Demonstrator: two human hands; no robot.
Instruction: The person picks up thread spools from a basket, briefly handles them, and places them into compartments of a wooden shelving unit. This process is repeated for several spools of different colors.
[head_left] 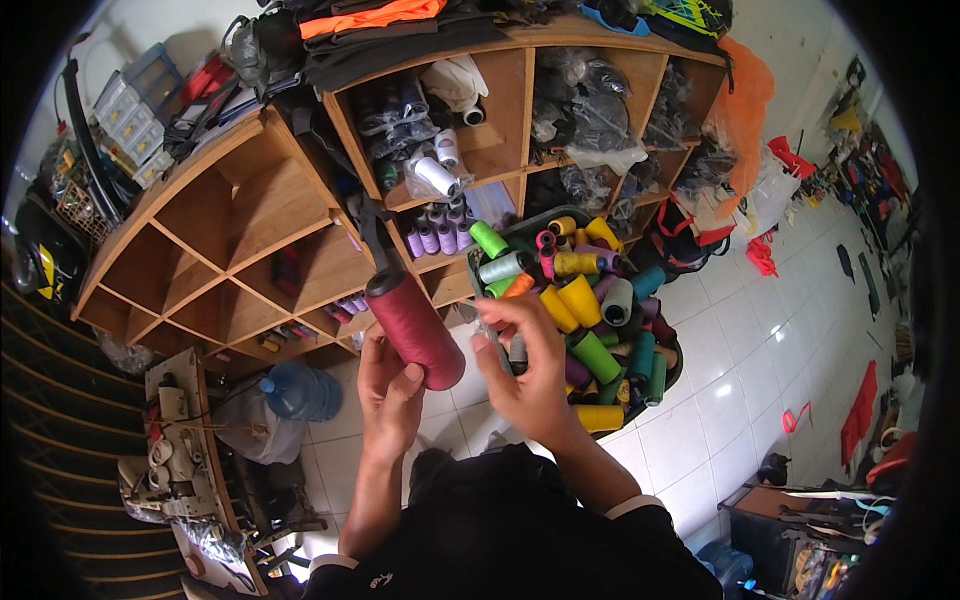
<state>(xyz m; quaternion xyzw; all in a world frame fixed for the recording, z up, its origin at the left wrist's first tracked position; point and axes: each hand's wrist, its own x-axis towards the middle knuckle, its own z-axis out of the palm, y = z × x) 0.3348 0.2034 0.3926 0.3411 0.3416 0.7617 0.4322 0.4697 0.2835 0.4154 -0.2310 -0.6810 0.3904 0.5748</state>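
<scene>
My left hand [391, 392] is wrapped round the lower part of a maroon cone of sewing thread [418, 335]. The cone is tilted, its dark end pointing up and away from me. Just right of it, apart from its side, my right hand [528, 362] is closed with thumb and forefinger bent toward each other. Whatever its fingertips pinch is too fine to make out. Behind the right hand stands a dark crate [671, 375] heaped with thread cones, among them a yellow cone [578, 299], a green cone [595, 357] and a grey cone [617, 301].
A wooden shelf unit [530, 110] with square compartments spans the far side, holding purple thread cones [438, 235] and bagged goods. A blue water jug [300, 391] stands on the tiled floor at left, near a sewing machine [165, 455]. Red cloth [859, 412] lies on the right.
</scene>
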